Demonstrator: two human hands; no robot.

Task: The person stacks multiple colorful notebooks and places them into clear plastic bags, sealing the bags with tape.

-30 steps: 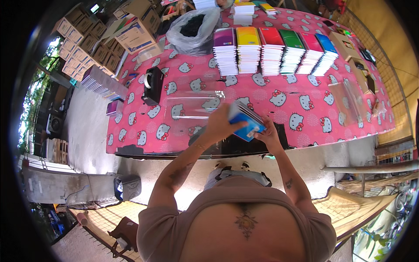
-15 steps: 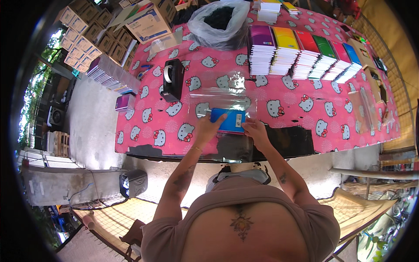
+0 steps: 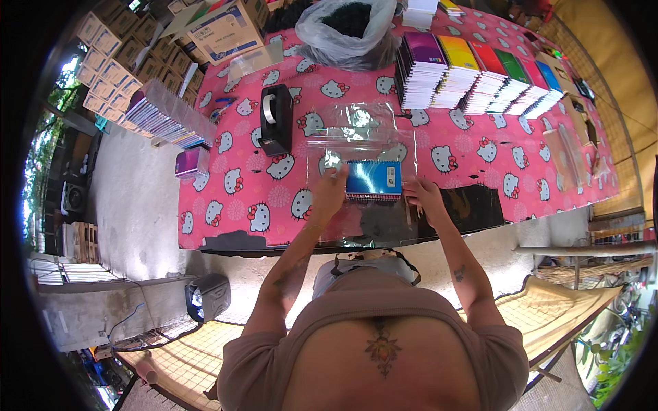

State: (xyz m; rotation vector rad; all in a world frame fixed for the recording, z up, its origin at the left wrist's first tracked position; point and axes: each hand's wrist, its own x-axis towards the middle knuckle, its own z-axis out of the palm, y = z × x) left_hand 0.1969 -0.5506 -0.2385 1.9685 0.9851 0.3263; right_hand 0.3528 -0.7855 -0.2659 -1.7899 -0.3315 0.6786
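A small stack of spiral notebooks with a shiny blue cover [image 3: 374, 179] lies flat on a clear plastic sheet [image 3: 362, 140]; a white label sits at the cover's right end and the coil faces me. Close against the stack's left edge is my left hand [image 3: 329, 197], its fingertips too blurred to read. My right hand [image 3: 426, 197] is just right of the stack, apart from it, with bent fingers closed at the sheet's right edge. To the left stands a black tape dispenser [image 3: 276, 122] with a pale roll.
A pink cartoon-cat cloth [image 3: 274, 195] covers the table. Colourful notebook stacks [image 3: 456, 53] stand at the back right, beside a plastic bag [image 3: 308, 34] of dark material. Wrapped notebooks [image 3: 171, 113] line the left edge, near piled cartons [image 3: 113, 68]. More plastic packaging [image 3: 565, 157] lies right.
My right hand has come off the notebooks and moved right to the plastic's edge. My left hand has slid off the cover to its left side, baring the whole blue cover.
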